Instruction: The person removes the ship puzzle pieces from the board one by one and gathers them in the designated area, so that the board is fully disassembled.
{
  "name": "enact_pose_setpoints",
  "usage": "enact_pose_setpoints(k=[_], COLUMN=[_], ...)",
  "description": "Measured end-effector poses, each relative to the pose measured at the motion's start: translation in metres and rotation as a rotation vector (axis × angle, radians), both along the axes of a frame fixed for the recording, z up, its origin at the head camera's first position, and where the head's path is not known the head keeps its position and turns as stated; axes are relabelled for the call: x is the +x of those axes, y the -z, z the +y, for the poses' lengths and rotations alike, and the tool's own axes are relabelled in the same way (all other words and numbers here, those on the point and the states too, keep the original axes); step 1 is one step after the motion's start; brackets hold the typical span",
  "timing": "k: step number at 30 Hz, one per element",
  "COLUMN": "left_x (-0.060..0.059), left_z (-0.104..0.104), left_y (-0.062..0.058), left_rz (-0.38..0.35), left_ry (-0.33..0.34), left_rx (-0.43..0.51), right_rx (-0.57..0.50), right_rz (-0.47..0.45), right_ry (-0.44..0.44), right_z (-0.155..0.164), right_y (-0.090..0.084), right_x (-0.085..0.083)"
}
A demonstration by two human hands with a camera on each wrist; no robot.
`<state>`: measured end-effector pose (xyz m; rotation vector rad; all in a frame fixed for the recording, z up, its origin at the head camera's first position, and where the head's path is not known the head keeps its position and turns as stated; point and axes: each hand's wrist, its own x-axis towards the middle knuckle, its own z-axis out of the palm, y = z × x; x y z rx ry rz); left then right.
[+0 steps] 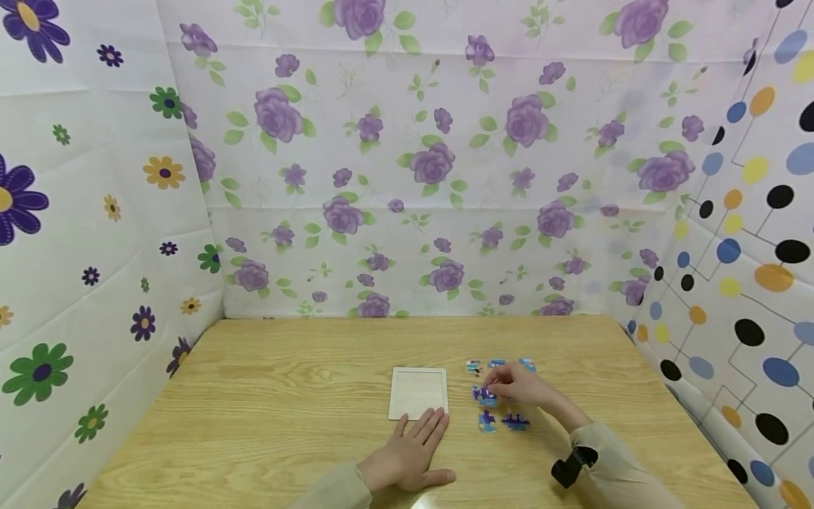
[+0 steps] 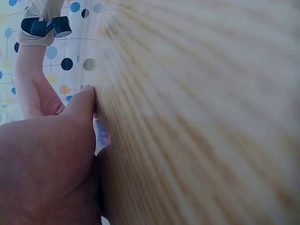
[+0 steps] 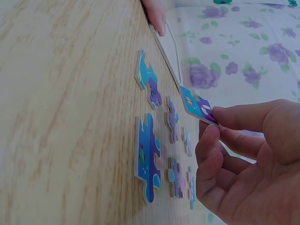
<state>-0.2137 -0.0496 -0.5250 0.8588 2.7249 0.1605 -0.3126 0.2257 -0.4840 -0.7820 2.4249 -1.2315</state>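
My right hand [image 1: 523, 387] pinches a blue and purple jigsaw piece [image 3: 194, 104] between thumb and fingers, tilted and raised off the table in the right wrist view. Under and around that hand lie several loose puzzle pieces, among them a purple and blue one [image 1: 515, 421], a smaller one [image 1: 487, 422] and a light blue one [image 1: 527, 363]. My left hand [image 1: 410, 454] lies palm down with straight fingers, its fingertips at the lower right edge of a square, pale puzzle tray [image 1: 416, 392]. The left wrist view shows mostly that hand's thumb side, close up.
Everything lies on a wood-grain table [image 1: 286, 382]. A purple-flowered cloth [image 1: 394, 177] hangs behind it, with a daisy-patterned cloth [image 1: 102, 212] at the left and a dotted cloth [image 1: 750, 233] at the right. A dark wrist camera [image 1: 574, 466] sits on my right sleeve.
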Motion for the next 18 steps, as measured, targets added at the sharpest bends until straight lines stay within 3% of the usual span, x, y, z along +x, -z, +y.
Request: enact_pose_setpoints(k=[5,13,18], left_x=[0.001,-0.002,0.004], left_z=[0.0,-0.002,-0.001], left_y=[-0.002,0.006,-0.006], left_rz=[0.012,0.027,-0.001], left_ry=[0.008,0.013,0.006], left_rx=[-0.007,0.027,0.013], right_rx=[0.011,-0.009,-0.014], right_rz=[0.004,-0.017,-0.03], right_ry=[0.002,0.006,0.011], right_z=[0.003,0.007,0.01], right_y=[0.001,0.002,0.004], right_x=[0.0,0.002,0.002])
